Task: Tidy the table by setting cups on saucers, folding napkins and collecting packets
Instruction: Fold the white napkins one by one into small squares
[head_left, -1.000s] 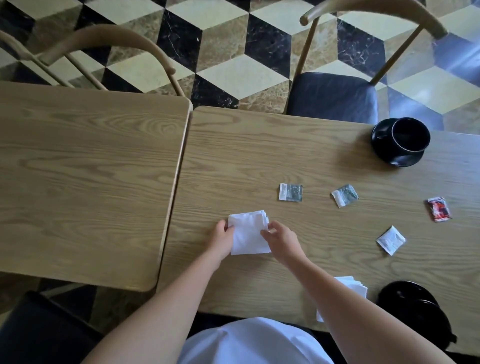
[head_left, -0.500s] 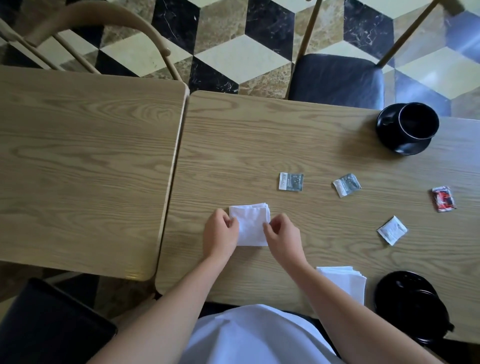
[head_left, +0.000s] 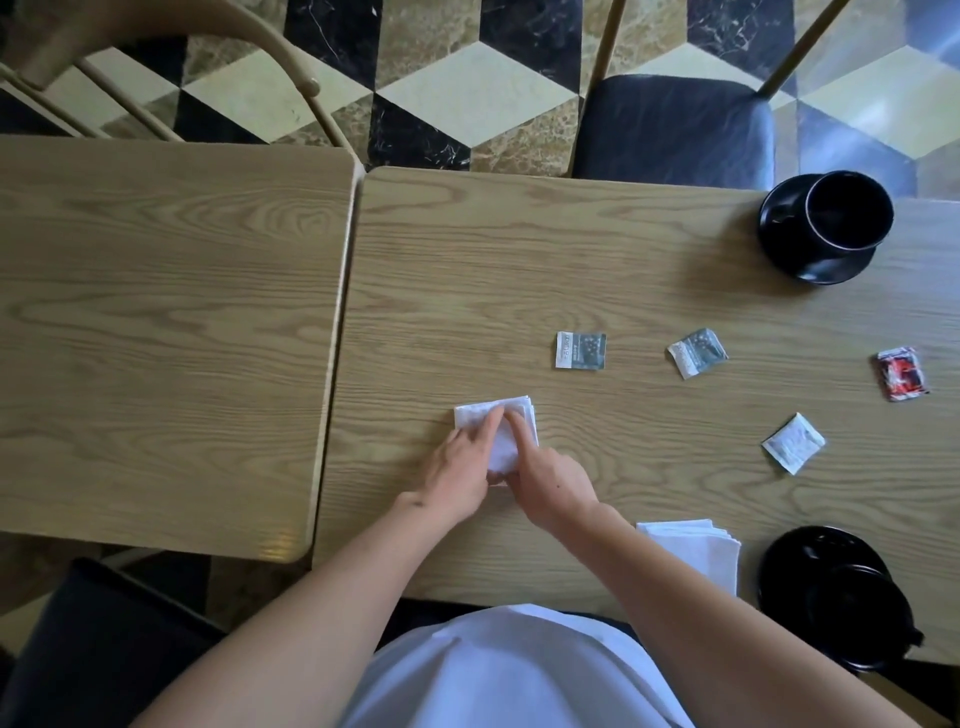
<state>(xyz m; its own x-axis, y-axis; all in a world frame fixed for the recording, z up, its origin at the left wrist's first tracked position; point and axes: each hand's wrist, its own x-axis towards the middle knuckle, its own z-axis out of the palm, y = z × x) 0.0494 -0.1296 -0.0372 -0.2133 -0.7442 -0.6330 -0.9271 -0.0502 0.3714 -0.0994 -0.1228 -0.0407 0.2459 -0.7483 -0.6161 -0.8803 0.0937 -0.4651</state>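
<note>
- Both hands are pressing on the folded napkin (head_left: 501, 439): the left hand (head_left: 457, 475) is lying flat with its fingers spread across the left half, grasping nothing, and the right hand (head_left: 550, 480) is pointing its index finger down along the middle, its other fingers curled loosely and gripping nothing.
- Resting on the wooden table (head_left: 649, 291) near its left edge, the napkin is sitting well apart from the second napkin (head_left: 691, 551) by the near edge.
- To do the fold well, in my judgement, the flat hand should be pinning the layers while the finger is running the full crease, keeping the edges square.
- Compared with half a second ago, the fingers are now lying on top of the napkin instead of pinching its sides.
- Far right, the cup (head_left: 847, 218) is standing on its saucer (head_left: 795, 254); a near saucer (head_left: 831, 597) is showing darkly.
- Four packets are waiting uncollected: two grey ones (head_left: 581, 351) (head_left: 697, 352), a red one (head_left: 903, 374) and a white one (head_left: 793, 443).
</note>
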